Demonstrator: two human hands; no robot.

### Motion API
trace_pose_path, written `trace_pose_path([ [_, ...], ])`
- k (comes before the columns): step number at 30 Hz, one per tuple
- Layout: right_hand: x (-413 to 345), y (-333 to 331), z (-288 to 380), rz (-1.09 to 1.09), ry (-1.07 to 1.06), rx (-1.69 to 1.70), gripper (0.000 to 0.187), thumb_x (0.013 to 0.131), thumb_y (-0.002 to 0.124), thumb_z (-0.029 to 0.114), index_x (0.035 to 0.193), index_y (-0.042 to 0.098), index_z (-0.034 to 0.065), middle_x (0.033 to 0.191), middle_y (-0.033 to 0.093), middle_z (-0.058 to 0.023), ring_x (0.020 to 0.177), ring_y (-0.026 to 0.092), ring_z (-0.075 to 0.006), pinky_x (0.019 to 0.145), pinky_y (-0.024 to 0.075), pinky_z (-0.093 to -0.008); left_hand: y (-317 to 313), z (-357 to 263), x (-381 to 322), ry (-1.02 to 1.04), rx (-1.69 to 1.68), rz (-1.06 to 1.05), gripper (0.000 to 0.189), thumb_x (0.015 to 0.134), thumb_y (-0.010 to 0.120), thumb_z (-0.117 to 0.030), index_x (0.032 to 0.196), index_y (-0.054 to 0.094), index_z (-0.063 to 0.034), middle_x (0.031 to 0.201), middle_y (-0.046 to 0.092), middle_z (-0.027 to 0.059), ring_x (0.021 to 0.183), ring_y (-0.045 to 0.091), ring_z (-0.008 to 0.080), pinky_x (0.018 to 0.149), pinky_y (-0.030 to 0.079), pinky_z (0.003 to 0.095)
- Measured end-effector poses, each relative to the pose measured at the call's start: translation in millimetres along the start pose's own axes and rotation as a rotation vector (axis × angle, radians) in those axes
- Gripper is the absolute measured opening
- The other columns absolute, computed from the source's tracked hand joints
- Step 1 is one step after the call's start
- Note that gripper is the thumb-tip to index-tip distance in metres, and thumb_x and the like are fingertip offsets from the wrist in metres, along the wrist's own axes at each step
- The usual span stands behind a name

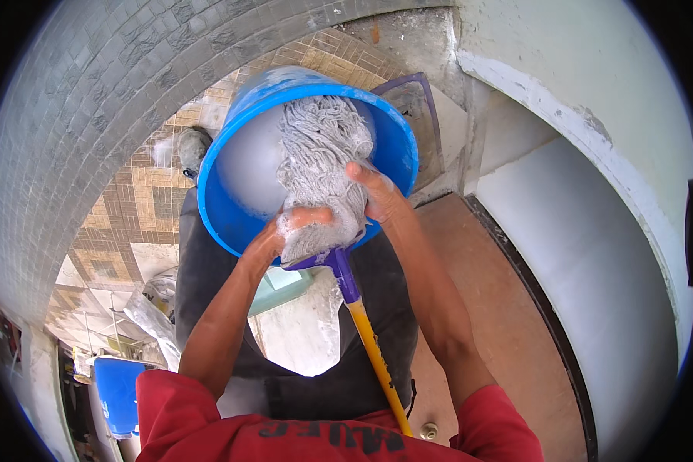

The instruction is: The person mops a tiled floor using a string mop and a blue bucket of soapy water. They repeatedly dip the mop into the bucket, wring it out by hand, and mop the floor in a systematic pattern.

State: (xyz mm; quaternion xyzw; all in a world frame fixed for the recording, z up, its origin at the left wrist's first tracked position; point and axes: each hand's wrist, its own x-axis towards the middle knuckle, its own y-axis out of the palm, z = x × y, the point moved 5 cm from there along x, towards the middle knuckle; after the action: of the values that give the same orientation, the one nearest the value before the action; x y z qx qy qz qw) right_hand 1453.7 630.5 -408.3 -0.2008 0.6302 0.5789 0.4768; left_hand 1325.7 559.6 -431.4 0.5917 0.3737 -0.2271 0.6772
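Observation:
A grey string mop head, wet and foamy, lies across the near rim of a round blue plastic tub. White suds and cloudy water fill the tub's lower part. My left hand, lathered with foam, grips the mop strands close to the purple plastic clamp. On the strands' right side my right hand holds them, thumb on top and the other fingers mostly hidden. From the clamp a yellow handle with chipped coating runs down between my legs towards my body.
A grey stone-patterned wall curves along the left, over patterned floor tiles. Behind the tub rests a purple-edged clear panel. A brown slab lies at right. A pale green container and a blue container stand nearer.

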Motion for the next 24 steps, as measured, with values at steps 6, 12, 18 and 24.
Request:
trace_pose_path([
  [6,6,16,-3,-0.187,-0.125,-0.037,0.059,0.079,0.076,0.020,0.128,0.052,-0.0020,0.115,0.063,-0.0148,0.101,0.064,-0.0230,0.087,0.0533,-0.0363,-1,10,2,0.062,-0.033,-0.033,0.043,0.074,0.071,-0.011,0.114,0.062,0.0034,0.103,0.067,0.0115,0.089,0.064,0.0216,0.079,0.053,0.0337],
  [12,4,-5,-20,-0.403,-0.413,-0.122,0.047,0.082,0.071,0.018,0.122,0.057,-0.0021,0.111,0.064,-0.0128,0.095,0.065,-0.0196,0.083,0.0542,-0.0336,-9,22,7,0.135,-0.242,-0.080,0.041,0.077,0.073,-0.011,0.113,0.062,0.0040,0.104,0.066,0.0113,0.090,0.064,0.0216,0.081,0.054,0.0340],
  [18,0,9,-4,-0.475,-0.321,-0.157,0.066,0.083,0.073,0.027,0.134,0.044,-0.0041,0.124,0.057,-0.0162,0.112,0.058,-0.0237,0.094,0.0482,-0.0347,-8,21,11,0.044,-0.263,-0.084,0.046,0.082,0.071,-0.010,0.122,0.055,0.0053,0.114,0.064,0.0137,0.093,0.065,0.0226,0.084,0.056,0.0363],
  [24,-42,18,-18,-0.507,-0.344,-0.485,0.125,0.058,0.091,0.042,0.146,0.016,-0.0070,0.143,0.037,-0.0225,0.132,0.039,-0.0329,0.111,0.0332,-0.0412,-4,15,17,0.130,0.008,-0.117,0.044,0.086,0.068,-0.016,0.121,0.057,0.0071,0.115,0.064,0.0180,0.097,0.066,0.0254,0.086,0.056,0.0380],
])
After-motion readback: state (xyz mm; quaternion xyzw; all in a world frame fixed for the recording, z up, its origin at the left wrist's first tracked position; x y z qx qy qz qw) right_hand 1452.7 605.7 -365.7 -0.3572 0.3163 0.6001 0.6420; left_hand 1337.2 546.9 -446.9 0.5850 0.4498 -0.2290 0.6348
